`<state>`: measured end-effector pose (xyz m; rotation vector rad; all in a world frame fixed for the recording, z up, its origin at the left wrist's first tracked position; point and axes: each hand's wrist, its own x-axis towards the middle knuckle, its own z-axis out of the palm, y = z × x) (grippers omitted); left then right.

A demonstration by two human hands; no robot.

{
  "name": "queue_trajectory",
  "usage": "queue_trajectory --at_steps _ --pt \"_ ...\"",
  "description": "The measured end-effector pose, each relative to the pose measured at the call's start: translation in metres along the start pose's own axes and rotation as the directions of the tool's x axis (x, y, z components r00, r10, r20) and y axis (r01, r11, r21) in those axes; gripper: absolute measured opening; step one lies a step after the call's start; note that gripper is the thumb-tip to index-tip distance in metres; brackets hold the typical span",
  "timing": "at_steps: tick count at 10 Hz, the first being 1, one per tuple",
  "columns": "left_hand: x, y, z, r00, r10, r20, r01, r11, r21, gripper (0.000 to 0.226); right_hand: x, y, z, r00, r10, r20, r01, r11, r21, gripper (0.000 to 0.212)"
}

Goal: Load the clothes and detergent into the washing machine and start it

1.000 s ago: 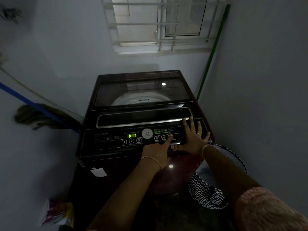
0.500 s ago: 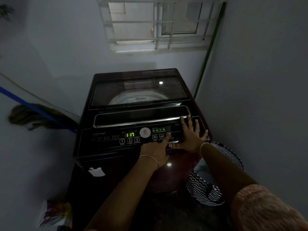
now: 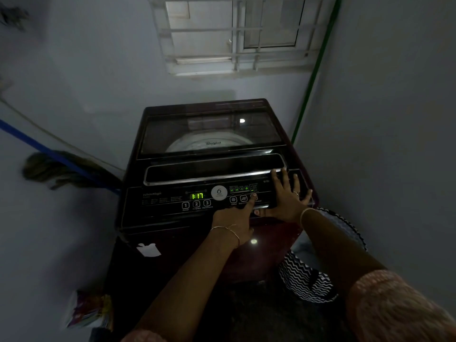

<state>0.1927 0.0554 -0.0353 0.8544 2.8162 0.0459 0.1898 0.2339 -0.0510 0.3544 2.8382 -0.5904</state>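
From my feed, the washing machine (image 3: 212,174) stands in the far corner between two pale walls, its glass lid (image 3: 209,129) down; I cannot tell what lies in the drum beneath. On the control panel (image 3: 160,201) the green display (image 3: 197,195) reads 1:17. My left hand (image 3: 232,219) holds nothing: its index finger (image 3: 249,202) is stretched out, tip on a button toward the panel's right end, the other fingers curled under. My right hand (image 3: 286,198) lies flat with fingers spread on the panel's right end, gripping nothing. A zigzag-patterned basket (image 3: 306,280) sits just right of the machine, a broom (image 3: 56,169) leans at left, and a colourful packet (image 3: 84,309) lies near left.
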Motion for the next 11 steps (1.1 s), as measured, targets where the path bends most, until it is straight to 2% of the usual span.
queue_trajectory --at_steps 4,5,7,8,9,10,11 --pt "-0.001 -0.007 0.006 0.999 -0.020 -0.033 0.017 0.994 -0.108 0.079 -0.002 -0.002 -0.003 1.000 0.007 0.011 -0.007 1.000 -0.017 0.132" --pt "-0.004 -0.011 0.005 0.994 -0.029 -0.104 0.014 0.990 -0.143 0.074 -0.004 -0.003 -0.004 1.000 0.004 0.005 -0.004 1.000 -0.010 0.130" --pt "-0.016 -0.032 -0.002 0.959 -0.125 -0.254 0.036 0.944 -0.328 0.062 -0.011 -0.005 -0.001 0.998 0.006 -0.064 -0.006 1.000 -0.001 0.109" --pt "-0.023 -0.048 -0.005 0.926 -0.190 -0.325 0.071 0.936 -0.345 0.052 -0.017 -0.014 0.005 0.990 -0.020 -0.141 0.022 1.000 0.016 0.098" --pt "-0.028 -0.064 -0.009 0.906 -0.235 -0.353 0.153 0.957 -0.244 0.057 -0.024 -0.029 0.009 0.978 -0.080 -0.195 0.076 0.997 -0.027 0.083" --pt "-0.034 -0.076 -0.018 0.888 -0.272 -0.371 0.197 0.953 -0.228 0.065 -0.027 -0.047 0.008 0.969 -0.137 -0.204 0.128 0.990 -0.059 0.073" --pt "-0.040 -0.081 -0.031 0.875 -0.301 -0.380 0.220 0.945 -0.243 0.073 -0.029 -0.066 0.002 0.955 -0.179 -0.236 0.156 0.982 -0.110 0.072"
